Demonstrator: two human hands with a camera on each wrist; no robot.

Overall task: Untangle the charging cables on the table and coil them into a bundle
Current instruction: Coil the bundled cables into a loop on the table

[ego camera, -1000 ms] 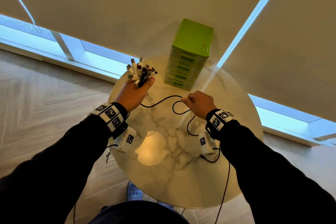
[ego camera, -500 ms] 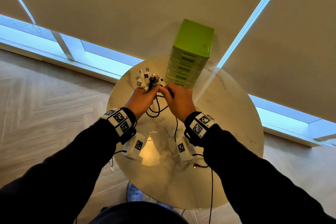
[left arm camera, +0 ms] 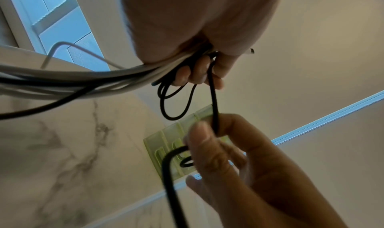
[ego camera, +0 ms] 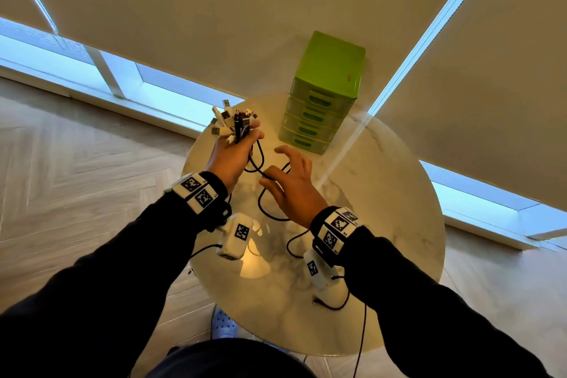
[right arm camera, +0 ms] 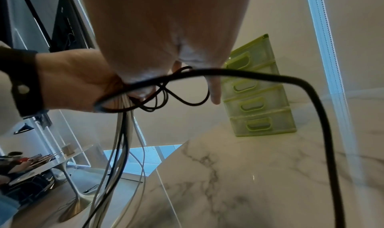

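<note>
My left hand [ego camera: 234,152] grips a bundle of white and black charging cables, and their plugs [ego camera: 230,123] fan out above the fist. The cords [left arm camera: 83,82] hang from it past the table edge. A loose black cable [left arm camera: 214,100] runs from that fist in small loops to my right hand [ego camera: 294,187]. In the left wrist view the right hand [left arm camera: 228,157] pinches it between thumb and forefinger, the other fingers spread. The rest of the black cable [ego camera: 260,205] curls on the round marble table [ego camera: 383,224] and trails off its near edge.
A green four-drawer plastic unit [ego camera: 322,101] stands at the table's far side, just beyond both hands. Pale roller blinds and window strips lie behind it. Wood floor surrounds the table, and another table [right arm camera: 68,157] stands farther off.
The right hand carried a length of black cable to the left fist, then drew back toward me along the cable with its fingers spread. The left hand kept its grip on the bundle.
</note>
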